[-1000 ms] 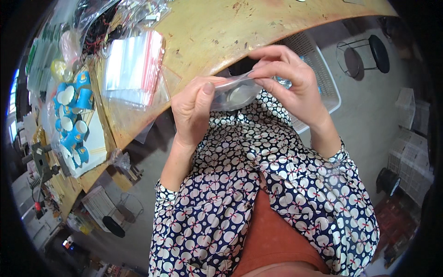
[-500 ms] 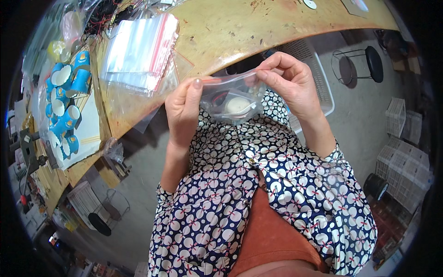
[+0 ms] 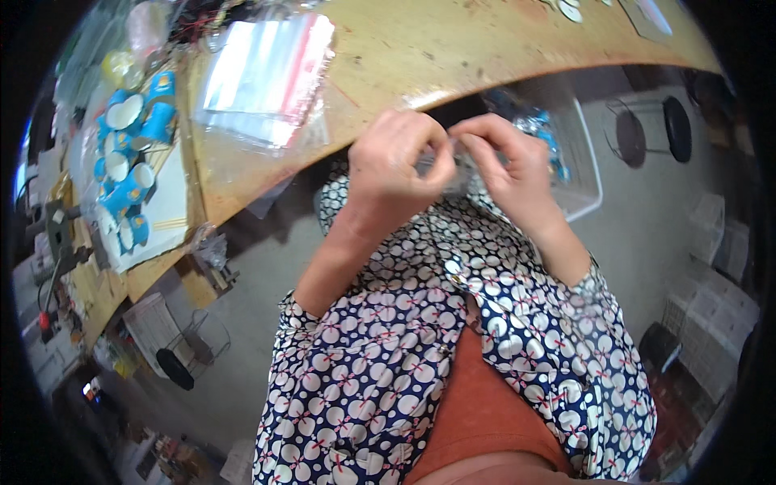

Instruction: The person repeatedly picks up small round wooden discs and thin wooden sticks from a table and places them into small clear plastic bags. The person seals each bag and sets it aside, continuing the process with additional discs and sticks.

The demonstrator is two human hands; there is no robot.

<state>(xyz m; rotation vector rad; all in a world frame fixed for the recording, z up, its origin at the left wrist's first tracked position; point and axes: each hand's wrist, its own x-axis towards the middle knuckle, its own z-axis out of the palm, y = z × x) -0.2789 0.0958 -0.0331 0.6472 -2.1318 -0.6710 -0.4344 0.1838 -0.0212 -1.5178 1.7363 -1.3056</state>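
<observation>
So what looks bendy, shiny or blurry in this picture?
Head view: the table has a curving edge, likely from the wide lens; head view: bright glare whitens the stack of plastic bags; head view: the left hand and right hand look slightly blurred.

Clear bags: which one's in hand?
The clear bag held between the left hand and right hand; the stacked bags lie on the table.

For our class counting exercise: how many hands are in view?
2: the left hand near the table, and the right hand nearer the white basket, both at a clear bag. None seems hidden.
</observation>
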